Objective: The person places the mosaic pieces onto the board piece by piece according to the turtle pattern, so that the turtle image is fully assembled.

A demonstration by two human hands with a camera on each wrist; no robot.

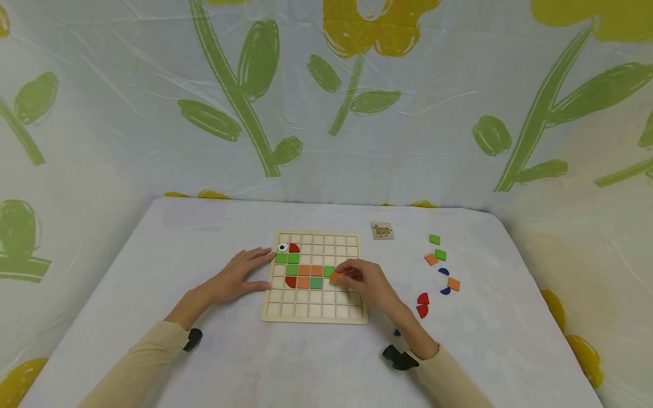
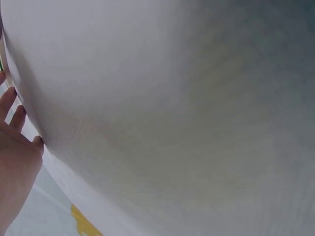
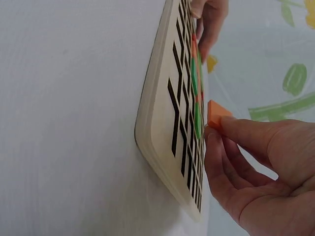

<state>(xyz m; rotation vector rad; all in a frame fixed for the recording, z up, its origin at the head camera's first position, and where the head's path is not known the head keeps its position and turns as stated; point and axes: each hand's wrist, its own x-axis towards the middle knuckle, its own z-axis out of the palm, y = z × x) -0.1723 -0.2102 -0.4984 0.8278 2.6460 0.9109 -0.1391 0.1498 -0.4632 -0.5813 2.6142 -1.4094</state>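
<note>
A person's two hands are at a square wooden board [image 1: 314, 319] on a white tabletop [image 1: 229, 362]. The left hand [image 1: 234, 279] has its fingers stretched out and thumb apart, the tips touching the board's left edge. The right hand [image 1: 368, 280] pinches an orange square [image 1: 335, 277] between thumb and fingers, over the board's right half and just beside a green square [image 1: 329, 271]; whether the orange square touches the board is hard to tell.

In the grid, an eye disc [image 1: 283, 247] and a red quarter [image 1: 294, 248] sit side by side near the upper left. Beneath them are two more green squares, with a third below the right one. That third green square starts a row: two orange squares follow, then the green square by the right hand. Under this row, from the left, come another red quarter, an orange square and a teal square [image 1: 316, 283].

A small picture card [image 1: 382, 230] lies near the board's upper right corner. Farther right are scattered green and orange squares, red quarters and blue pieces [image 1: 444, 272]; another blue piece lies beside the right forearm. Both sleeves [image 1: 153, 345] are beige. Behind hangs a white cloth [image 1: 408, 147] with yellow flowers and green leaves.
</note>
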